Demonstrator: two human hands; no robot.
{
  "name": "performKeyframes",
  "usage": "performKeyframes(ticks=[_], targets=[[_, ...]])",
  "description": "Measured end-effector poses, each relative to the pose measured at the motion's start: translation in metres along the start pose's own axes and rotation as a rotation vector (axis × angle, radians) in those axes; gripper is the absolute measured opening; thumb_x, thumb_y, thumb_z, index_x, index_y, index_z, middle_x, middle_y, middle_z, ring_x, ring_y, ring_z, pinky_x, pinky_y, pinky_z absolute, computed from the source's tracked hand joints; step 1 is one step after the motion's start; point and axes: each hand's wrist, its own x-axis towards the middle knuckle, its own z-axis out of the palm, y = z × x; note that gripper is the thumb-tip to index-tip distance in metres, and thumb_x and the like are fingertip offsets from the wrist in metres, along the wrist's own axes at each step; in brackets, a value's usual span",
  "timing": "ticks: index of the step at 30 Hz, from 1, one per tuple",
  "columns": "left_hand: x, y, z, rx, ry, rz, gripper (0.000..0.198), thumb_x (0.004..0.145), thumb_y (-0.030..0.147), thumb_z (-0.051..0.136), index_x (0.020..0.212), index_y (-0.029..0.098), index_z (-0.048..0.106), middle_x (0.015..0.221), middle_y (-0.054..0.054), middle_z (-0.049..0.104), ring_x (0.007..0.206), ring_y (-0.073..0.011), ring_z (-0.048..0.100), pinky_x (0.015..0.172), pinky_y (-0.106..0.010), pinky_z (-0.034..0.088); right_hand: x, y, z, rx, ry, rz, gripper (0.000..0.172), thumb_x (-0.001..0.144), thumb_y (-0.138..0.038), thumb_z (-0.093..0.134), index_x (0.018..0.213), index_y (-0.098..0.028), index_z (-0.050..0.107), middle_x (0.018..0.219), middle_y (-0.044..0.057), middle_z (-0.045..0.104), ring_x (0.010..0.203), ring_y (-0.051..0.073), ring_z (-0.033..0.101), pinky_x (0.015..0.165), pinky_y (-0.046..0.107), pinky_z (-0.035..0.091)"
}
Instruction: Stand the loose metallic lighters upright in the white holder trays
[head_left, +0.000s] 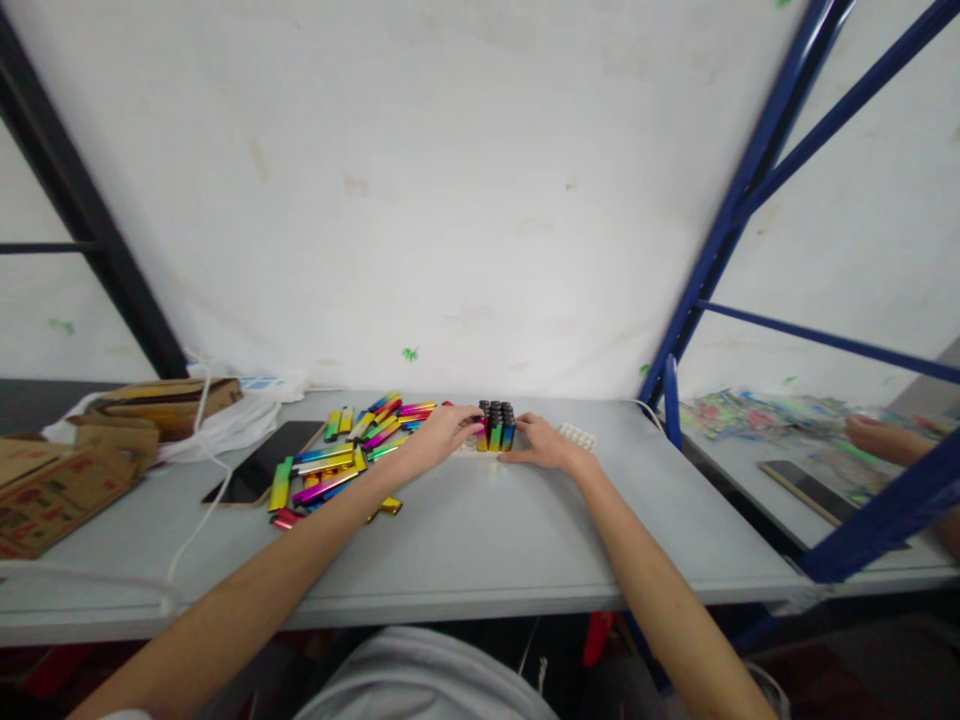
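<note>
Seen from beside the worker: a compact group of slim, shiny, rainbow-coloured cases with black tops (496,430) stands upright on the far middle of the long pale grey worktop (480,545), between the person's two bare hands. The left hand (444,434) is at the group's left side, fingers bent, thumb and fingertips close together by a magenta case; whether it is pinched cannot be told. The right hand (545,445) is at the right side, thumb and fingers spread apart, the thumb low by the near right corner, no separate piece seen in its grasp. Just right of and beyond that hand lies a small off-white tray with rows of round marks (579,436). Left of the group, partly behind the left forearm, is a loose, jumbled heap of similar metallic cases (334,466), lying at mixed angles. Farther left, a flat black-screened device (274,465) lies near the heap, then brown printed cardboard boxes (75,480) and a thin white cable (201,500). Far right, past a blue metal frame (716,250), a co-worker's hand (881,437) is over clear, multicoloured plastic packets (765,414) on another surface
</note>
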Motion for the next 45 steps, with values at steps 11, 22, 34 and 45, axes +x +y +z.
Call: performKeyframes(ticks=[11, 22, 34, 45], targets=[[0.004, 0.002, -0.008, 0.089, -0.099, -0.011, 0.017, 0.091, 0.029, 0.062, 0.097, 0.021, 0.076, 0.081, -0.005, 0.074, 0.072, -0.0215, 0.063, 0.073, -0.027, 0.042, 0.000, -0.002, -0.002, 0.006, -0.022, -0.003, 0.060, 0.085, -0.057, 0.077, 0.128, -0.016, 0.069, 0.123, 0.017, 0.068, 0.117, 0.033, 0.063, 0.105, 0.043, 0.050], [-0.002, -0.018, 0.017, -0.046, 0.001, -0.072, 0.015, 0.085, 0.031, 0.069, 0.090, 0.024, 0.057, 0.071, 0.000, 0.062, 0.070, -0.0211, 0.059, 0.068, -0.027, 0.041, 0.000, 0.002, 0.000, -0.004, -0.038, 0.018, 0.061, 0.084, -0.056, 0.077, 0.128, -0.013, 0.068, 0.126, 0.019, 0.065, 0.117, 0.033, 0.063, 0.106, 0.044, 0.049], [-0.023, -0.021, -0.064, 0.240, 0.117, -0.116, 0.031, 0.092, 0.047, 0.058, 0.092, 0.020, 0.073, 0.093, -0.009, 0.075, 0.090, -0.0259, 0.067, 0.090, -0.033, 0.048, -0.001, 0.004, 0.004, 0.013, -0.048, 0.042, 0.068, 0.084, -0.062, 0.075, 0.130, -0.012, 0.067, 0.129, 0.020, 0.063, 0.121, 0.035, 0.061, 0.107, 0.045, 0.048], [0.005, -0.139, -0.105, 0.760, -0.078, -0.490, 0.054, 0.092, 0.044, 0.049, 0.132, 0.011, 0.066, 0.133, -0.021, 0.068, 0.125, -0.0331, 0.062, 0.106, -0.040, 0.046, -0.001, 0.000, 0.001, 0.015, -0.079, 0.067, 0.074, 0.084, -0.064, 0.073, 0.133, -0.008, 0.065, 0.134, 0.023, 0.061, 0.126, 0.036, 0.059, 0.112, 0.046, 0.046]])
